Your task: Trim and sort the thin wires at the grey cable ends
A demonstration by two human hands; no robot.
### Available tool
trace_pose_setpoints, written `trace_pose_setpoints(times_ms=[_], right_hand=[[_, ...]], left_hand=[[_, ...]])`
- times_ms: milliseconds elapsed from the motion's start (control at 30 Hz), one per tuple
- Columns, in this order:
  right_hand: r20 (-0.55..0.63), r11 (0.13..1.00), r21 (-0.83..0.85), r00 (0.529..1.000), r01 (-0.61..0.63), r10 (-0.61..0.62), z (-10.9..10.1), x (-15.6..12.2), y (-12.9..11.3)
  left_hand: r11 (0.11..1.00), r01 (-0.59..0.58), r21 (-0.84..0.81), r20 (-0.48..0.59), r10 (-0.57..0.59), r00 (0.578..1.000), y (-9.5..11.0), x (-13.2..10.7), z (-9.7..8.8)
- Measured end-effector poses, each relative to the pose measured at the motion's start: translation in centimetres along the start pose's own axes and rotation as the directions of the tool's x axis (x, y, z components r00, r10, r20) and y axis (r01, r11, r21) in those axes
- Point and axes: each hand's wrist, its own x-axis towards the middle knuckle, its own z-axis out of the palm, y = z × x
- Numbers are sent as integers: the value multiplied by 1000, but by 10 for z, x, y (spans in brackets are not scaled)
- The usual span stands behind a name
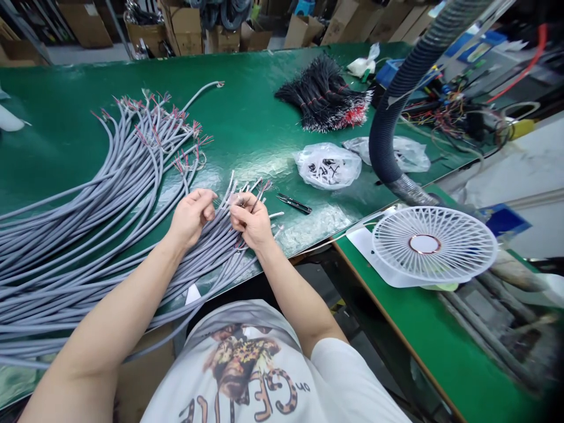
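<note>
Many grey cables [132,176] lie across the green table, their ends stripped to thin coloured wires. Above the nearer bundle, my left hand [192,216] is closed in a pinch; whatever sits between its fingertips is too small to make out. A short gap away, my right hand [250,218] is also closed, its fingertips pinched on thin wires at a cable end. The wires' exact number and colours there are blurred. Just right of that hand rests a pair of black thread snips [294,203], touched by neither hand.
Clear plastic bags [328,166] with small black parts lie to the right. Behind them is a pile of black wires [326,94]. A ribbed black hose [385,129] hangs over the table, and a white fan [434,244] stands at the right.
</note>
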Motion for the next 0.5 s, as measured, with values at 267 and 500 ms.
trace_pose_setpoints(times_ms=[267,500], right_hand=[[12,968,220,992,-123,123,4,-1,1],[-81,967,218,985,-133,154,4,3,5]], left_hand=[[974,83,-210,-11,-88,996,7,1,-3],[958,263,116,113,-276,955,9,-1,-10]])
